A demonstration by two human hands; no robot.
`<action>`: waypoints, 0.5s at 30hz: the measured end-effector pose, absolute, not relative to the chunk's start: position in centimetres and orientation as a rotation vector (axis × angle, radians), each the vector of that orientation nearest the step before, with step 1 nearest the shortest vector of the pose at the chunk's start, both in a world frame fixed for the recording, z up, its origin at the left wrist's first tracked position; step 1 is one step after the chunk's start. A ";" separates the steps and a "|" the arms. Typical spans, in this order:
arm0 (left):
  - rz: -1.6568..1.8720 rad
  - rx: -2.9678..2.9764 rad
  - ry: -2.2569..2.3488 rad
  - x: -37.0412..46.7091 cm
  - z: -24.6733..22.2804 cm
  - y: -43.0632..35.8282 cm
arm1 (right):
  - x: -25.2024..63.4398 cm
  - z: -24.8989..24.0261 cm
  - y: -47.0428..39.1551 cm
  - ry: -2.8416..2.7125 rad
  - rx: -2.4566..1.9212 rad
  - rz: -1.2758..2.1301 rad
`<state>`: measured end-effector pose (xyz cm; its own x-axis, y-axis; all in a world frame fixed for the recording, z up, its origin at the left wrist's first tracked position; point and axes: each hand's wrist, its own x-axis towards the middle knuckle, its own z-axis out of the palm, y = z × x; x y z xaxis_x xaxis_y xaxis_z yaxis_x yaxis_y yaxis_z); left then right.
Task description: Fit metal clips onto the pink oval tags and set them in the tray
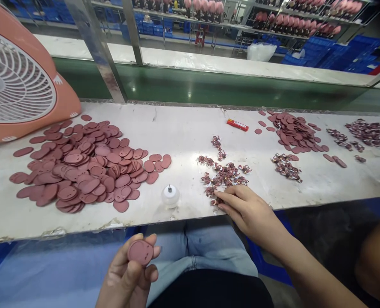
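Note:
Below the table's front edge, my left hand pinches a flat, reddish-brown oval disc with small holes, between thumb and fingers. My right hand reaches over the front edge into a cluster of small dark-brown knotted pieces with pale bits. Its fingertips touch the near side of this cluster and are slightly apart; no piece shows lifted. A large heap of similar oval discs lies on the left. Between heap and cluster stands a small round white container with a metal tip on top.
A coral-coloured fan stands at the left. A red packet lies near the back. Farther right are another disc heap and small brown pieces. A metal post rises behind the white table. Another person's arm shows at right.

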<state>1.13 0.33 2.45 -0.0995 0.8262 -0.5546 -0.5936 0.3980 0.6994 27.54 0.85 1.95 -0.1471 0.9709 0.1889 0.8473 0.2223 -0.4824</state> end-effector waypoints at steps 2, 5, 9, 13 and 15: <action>1.194 0.255 1.145 1.3 2.6 0.3 | 27.8 1.9 0.7 -2.016 -1.679 0.370; 1.155 0.234 1.130 1.6 3.2 0.2 | 28.4 2.1 0.3 -1.925 -1.677 0.435; 1.018 0.183 1.116 2.2 4.3 -0.1 | 27.8 3.3 -0.5 -1.750 -1.598 0.664; 0.841 0.152 1.017 2.3 4.5 -0.4 | 25.3 5.7 -1.1 -1.626 -1.390 1.080; 0.772 0.169 0.911 2.1 3.9 -0.6 | 23.8 6.9 -1.1 -1.546 -1.285 1.289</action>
